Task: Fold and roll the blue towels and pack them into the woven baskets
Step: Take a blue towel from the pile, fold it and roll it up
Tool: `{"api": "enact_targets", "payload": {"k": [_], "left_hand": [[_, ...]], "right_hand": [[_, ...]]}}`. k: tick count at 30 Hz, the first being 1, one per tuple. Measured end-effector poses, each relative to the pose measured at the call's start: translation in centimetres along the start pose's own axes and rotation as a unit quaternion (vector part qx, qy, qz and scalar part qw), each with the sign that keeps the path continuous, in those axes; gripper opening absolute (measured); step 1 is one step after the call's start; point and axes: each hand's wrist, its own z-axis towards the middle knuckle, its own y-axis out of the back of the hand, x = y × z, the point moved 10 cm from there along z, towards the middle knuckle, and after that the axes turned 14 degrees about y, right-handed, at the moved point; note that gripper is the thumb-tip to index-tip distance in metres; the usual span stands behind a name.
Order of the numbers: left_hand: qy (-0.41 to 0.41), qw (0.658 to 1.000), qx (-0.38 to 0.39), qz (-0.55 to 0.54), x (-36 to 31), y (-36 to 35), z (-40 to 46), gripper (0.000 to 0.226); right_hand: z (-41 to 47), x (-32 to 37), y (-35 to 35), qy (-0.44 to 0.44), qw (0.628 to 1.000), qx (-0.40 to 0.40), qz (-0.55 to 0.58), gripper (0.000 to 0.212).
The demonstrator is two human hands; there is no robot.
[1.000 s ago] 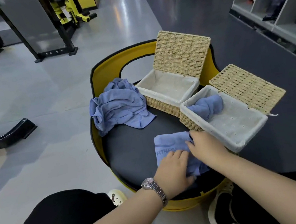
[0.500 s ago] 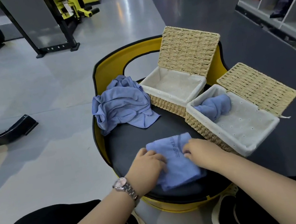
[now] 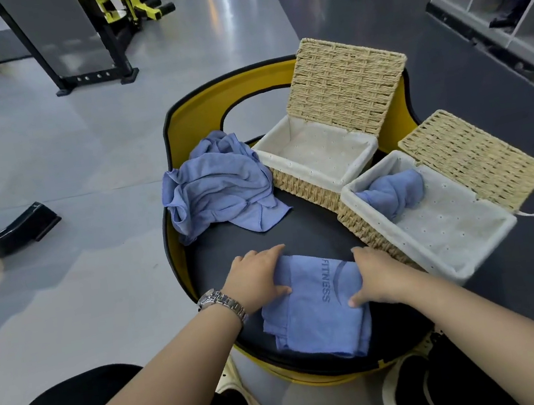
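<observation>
Nearest, pressed flat with both hands: folded blue towel (image 3: 314, 311), marked FITNESS, on the near part of the black seat pad (image 3: 313, 230). Left hand (image 3: 257, 280), watch (image 3: 221, 302) at the wrist, laid on the towel's left edge, fingers straight, thumb on the cloth. Right hand (image 3: 379, 277) set along the right edge, fingers stretched over the fold, thumb pointing back toward the body; gripping nothing, merely pressing. Just beyond the right hand, the near woven basket (image 3: 467, 240), lid thrown back, white lining showing, one rolled blue towel (image 3: 393, 192) tucked in its far left corner. Behind and touching it, the second woven basket (image 3: 317, 158), lid propped up, holding only its lining. Left of that, a crumpled heap of blue towels (image 3: 216, 188) at the pad's far left. Farther off, gym machine frames (image 3: 84, 39) on grey floor.
</observation>
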Motion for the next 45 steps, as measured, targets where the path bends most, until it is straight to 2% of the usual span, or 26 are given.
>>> {"api": "enact_targets", "payload": {"k": [2, 5, 6, 10, 14, 16, 18, 19, 23, 26, 27, 30, 31, 33, 34, 35, 39, 42, 45], "left_hand": [[-0.004, 1.0, 0.007, 0.0, -0.1, -0.2, 0.0, 0.064], [-0.002, 0.998, -0.012, -0.057, 0.2, 0.4, -0.2, 0.024], [-0.003, 0.996, -0.019, -0.09, 0.4, 0.9, -0.4, 0.018], [-0.017, 0.971, -0.065, -0.228, 0.6, 3.1, -1.2, 0.017], [-0.115, 0.968, -0.153, -0.162, -0.7, 4.5, -3.4, 0.026], [-0.148, 0.97, -0.161, -0.102, -1.0, 3.7, -4.6, 0.044], [-0.175, 0.971, -0.163, -0.014, -1.5, 2.2, -5.7, 0.065], [-0.183, 0.969, -0.164, 0.023, -1.8, 1.6, -6.3, 0.068], [-0.199, 0.968, -0.15, 0.033, -2.7, 0.8, -8.2, 0.057], [-0.219, 0.961, -0.169, 0.004, -3.5, 1.3, -8.8, 0.033], [-0.22, 0.962, -0.162, -0.01, -3.7, 1.3, -8.5, 0.031], [-0.209, 0.969, -0.105, -0.082, -3.9, 1.2, -6.9, 0.016], [-0.184, 0.975, -0.065, -0.102, -3.7, 0.9, -6.2, 0.023], [-0.121, 0.986, 0.025, -0.114, -2.8, -0.6, -4.9, 0.061], [-0.101, 0.99, 0.04, -0.089, -2.5, -1.2, -4.7, 0.076], [-0.096, 0.993, 0.036, -0.049, -2.7, -1.5, -4.8, 0.081], [-0.109, 0.987, -0.057, 0.105, -4.2, -1.8, -6.2, 0.074], [-0.1, 0.984, -0.073, 0.127, -4.6, -2.9, -7.4, 0.072], [-0.081, 0.988, -0.072, 0.108, -4.7, -3.0, -8.3, 0.054]], "right_hand": [[-0.3, -0.3, -0.1, -0.007, 0.999, -0.015, 0.028, 0.053], [-0.3, -0.6, 0.8, 0.005, 0.99, -0.078, 0.114, 0.044], [-0.4, -0.5, 1.4, 0.02, 0.983, -0.11, 0.149, 0.04], [-1.0, 0.5, 3.5, 0.108, 0.95, -0.199, 0.213, 0.021], [-2.3, 2.2, 5.0, 0.205, 0.942, -0.242, 0.107, 0.031], [-2.8, 2.7, 4.6, 0.238, 0.942, -0.232, 0.043, 0.025], [-2.8, 2.1, 3.4, 0.23, 0.952, -0.203, -0.01, 0.018], [-2.8, 1.8, 2.9, 0.218, 0.958, -0.186, -0.022, 0.019], [-3.6, 2.1, 3.6, 0.211, 0.955, -0.21, -0.007, 0.018], [-4.4, 3.0, 4.4, 0.209, 0.952, -0.223, 0.003, 0.011], [-4.3, 3.5, 4.3, 0.21, 0.956, -0.203, -0.002, 0.02], [-3.5, 4.1, 2.3, 0.206, 0.974, -0.092, -0.017, 0.066], [-3.3, 4.1, 1.8, 0.201, 0.977, -0.065, -0.019, 0.077], [-3.1, 4.1, 1.1, 0.192, 0.98, -0.032, -0.032, 0.085], [-3.0, 4.1, 0.8, 0.19, 0.98, -0.022, -0.047, 0.085], [-3.0, 4.2, 0.5, 0.19, 0.979, -0.015, -0.067, 0.083], [-3.1, 5.3, -0.6, 0.221, 0.961, 0.0, -0.165, 0.065], [-3.7, 6.1, -1.9, 0.245, 0.947, 0.01, -0.209, 0.066], [-4.7, 7.0, -2.0, 0.259, 0.941, -0.021, -0.217, 0.045]]}}
